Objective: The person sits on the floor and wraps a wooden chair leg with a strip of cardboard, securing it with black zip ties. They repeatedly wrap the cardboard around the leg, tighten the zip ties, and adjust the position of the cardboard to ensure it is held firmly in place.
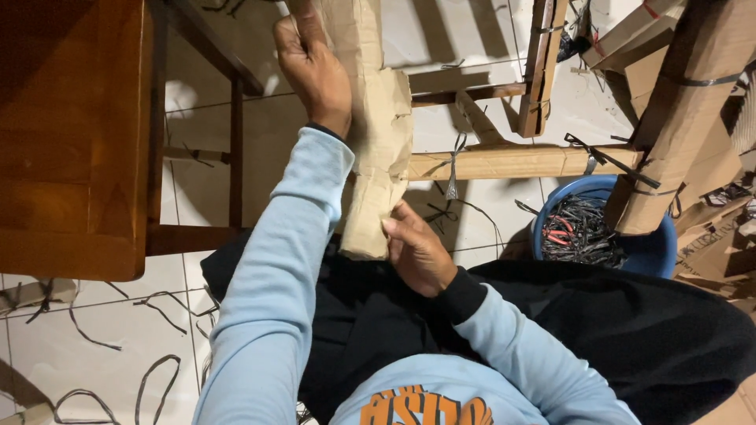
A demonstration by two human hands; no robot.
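Note:
A long piece wrapped in brown cardboard (380, 134) stands upright between my knees. My left hand (313, 67) grips its upper part, fingers closed around the cardboard near the top of the view. My right hand (416, 250) holds the lower end, thumb pressed on the cardboard's bottom edge. Both arms wear light blue sleeves with dark cuffs. Behind the piece lie more cardboard-wrapped wooden bars (512, 161) bound with dark straps.
A brown wooden table (71, 134) stands at the left. A blue bucket (650, 248) at the right holds dark straps and red-handled pliers (561, 234). Wrapped furniture legs (685, 118) lean at the right. Cut strap pieces (153, 307) litter the white tiled floor.

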